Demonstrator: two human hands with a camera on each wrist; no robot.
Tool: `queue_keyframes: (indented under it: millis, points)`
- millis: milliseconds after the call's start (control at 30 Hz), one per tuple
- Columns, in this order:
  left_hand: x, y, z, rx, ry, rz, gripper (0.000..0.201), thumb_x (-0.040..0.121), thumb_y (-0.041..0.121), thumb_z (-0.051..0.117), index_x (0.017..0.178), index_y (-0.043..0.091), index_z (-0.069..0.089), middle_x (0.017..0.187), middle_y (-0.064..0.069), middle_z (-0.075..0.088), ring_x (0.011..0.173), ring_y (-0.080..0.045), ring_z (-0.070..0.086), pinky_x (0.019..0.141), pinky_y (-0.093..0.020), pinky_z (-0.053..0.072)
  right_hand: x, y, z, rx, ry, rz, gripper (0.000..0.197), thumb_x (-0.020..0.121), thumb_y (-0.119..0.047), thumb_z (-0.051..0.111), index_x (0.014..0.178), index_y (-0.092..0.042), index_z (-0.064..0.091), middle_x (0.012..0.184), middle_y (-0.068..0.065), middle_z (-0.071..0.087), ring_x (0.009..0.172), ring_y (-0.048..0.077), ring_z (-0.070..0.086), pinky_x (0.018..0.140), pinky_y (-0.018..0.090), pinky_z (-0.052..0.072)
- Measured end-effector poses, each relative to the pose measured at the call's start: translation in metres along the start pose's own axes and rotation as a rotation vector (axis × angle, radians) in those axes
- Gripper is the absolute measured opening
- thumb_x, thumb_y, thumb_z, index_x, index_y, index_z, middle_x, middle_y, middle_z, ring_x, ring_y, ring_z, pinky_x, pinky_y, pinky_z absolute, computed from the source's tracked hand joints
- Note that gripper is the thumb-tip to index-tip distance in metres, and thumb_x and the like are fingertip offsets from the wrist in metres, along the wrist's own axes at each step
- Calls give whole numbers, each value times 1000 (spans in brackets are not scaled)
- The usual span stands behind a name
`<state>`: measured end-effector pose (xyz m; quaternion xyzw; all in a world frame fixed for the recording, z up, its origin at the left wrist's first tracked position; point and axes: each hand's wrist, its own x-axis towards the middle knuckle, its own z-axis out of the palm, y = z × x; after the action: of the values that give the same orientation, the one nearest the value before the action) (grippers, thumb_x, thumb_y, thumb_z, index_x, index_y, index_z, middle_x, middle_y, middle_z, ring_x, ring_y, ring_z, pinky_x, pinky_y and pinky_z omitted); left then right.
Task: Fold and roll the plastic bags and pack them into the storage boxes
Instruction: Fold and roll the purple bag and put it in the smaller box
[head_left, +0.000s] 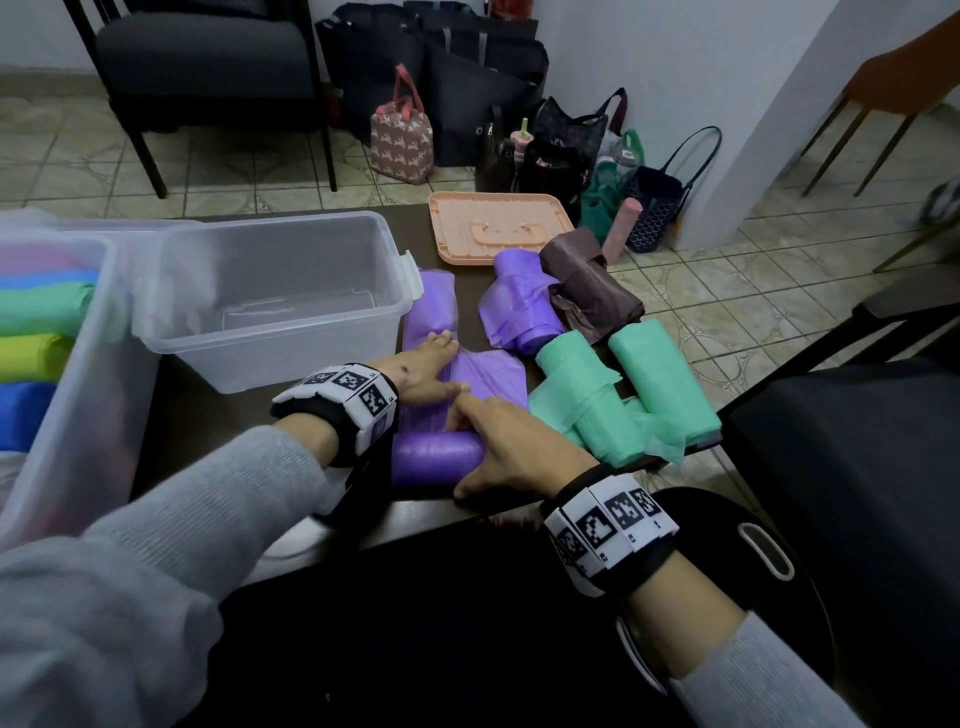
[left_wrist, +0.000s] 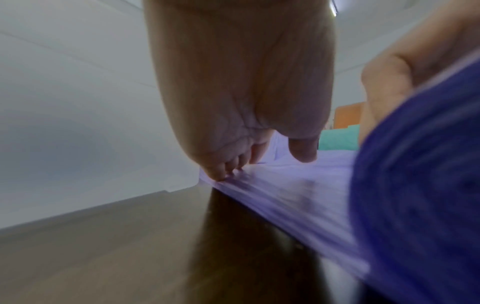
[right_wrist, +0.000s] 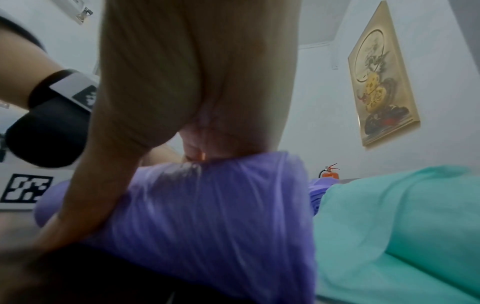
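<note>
A purple plastic bag (head_left: 441, 312) lies lengthwise on the dark table (head_left: 208, 415), its near end rolled into a tight purple roll (head_left: 434, 460). My left hand (head_left: 423, 369) presses flat on the unrolled part just beyond the roll; its fingertips (left_wrist: 218, 174) touch the plastic. My right hand (head_left: 511, 441) grips the roll's right end, fingers over the top and thumb along the near side, as the right wrist view shows at the roll (right_wrist: 207, 205). An empty clear storage box (head_left: 311, 358) stands left of the bag.
A second clear box (head_left: 78, 374) at far left holds green, yellow and blue rolls. To the right lie another purple bag (head_left: 519, 306), a brown bag (head_left: 592, 286) and loose green rolls (head_left: 654, 374). A peach lid (head_left: 498, 228) sits at the far edge. The table's near edge runs just behind the roll.
</note>
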<state>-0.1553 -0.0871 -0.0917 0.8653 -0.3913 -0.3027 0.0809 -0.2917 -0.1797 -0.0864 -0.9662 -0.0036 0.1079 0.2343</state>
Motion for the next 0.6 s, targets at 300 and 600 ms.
queue_keyframes:
  millis: [300, 600]
  points:
    - [-30, 16, -4, -61, 273, 85, 34, 98, 17, 41, 128, 10, 54, 145, -14, 32, 137, -29, 29, 111, -37, 24, 14, 16, -23, 189, -61, 48, 57, 70, -28, 82, 117, -13, 55, 103, -3, 56, 96, 11, 51, 78, 17, 36]
    - [-65, 15, -20, -34, 139, 32, 30, 77, 26, 75, 105, 17, 72, 103, -3, 71, 87, -15, 61, 72, -22, 42, 29, 28, -31, 198, -171, 89, 35, 87, -32, 64, 117, -12, 64, 108, -3, 63, 97, 6, 53, 82, 15, 37]
